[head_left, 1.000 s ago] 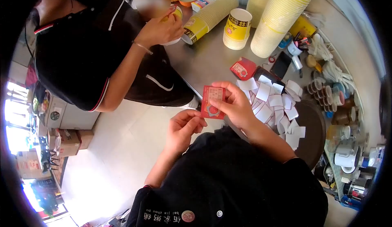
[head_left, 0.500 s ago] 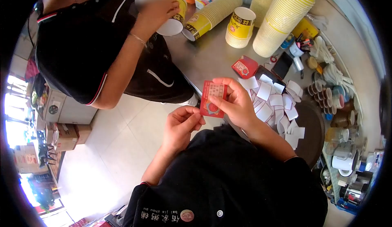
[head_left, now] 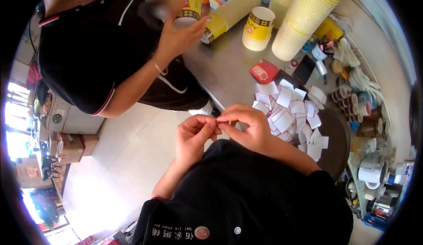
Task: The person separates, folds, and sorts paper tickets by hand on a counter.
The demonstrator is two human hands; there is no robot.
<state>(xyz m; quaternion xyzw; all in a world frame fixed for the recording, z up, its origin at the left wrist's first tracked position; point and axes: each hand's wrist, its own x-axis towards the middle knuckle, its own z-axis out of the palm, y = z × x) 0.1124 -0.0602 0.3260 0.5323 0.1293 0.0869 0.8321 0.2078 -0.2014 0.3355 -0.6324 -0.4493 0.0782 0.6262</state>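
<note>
In front of my dark apron, my left hand and my right hand meet fingertip to fingertip. Both are closed in a pinch. Whatever lies between the fingertips is mostly hidden; only a tiny reddish trace shows there. Right of my right hand, on the metal table, spreads a loose pile of small white pieces, some curled and edged with red. A red printed card or packet lies just behind the pile.
At left a co-worker's hand is beside a yellow paper bowl. Stacked bowls stand at the back, with another upright bowl stack nearer. A phone lies by the pile; a dark round stool is at right.
The red card that faced me in my right hand is no longer visible there. My right hand has moved down to my left fingertips. The co-worker's hand has shifted right and opened.
</note>
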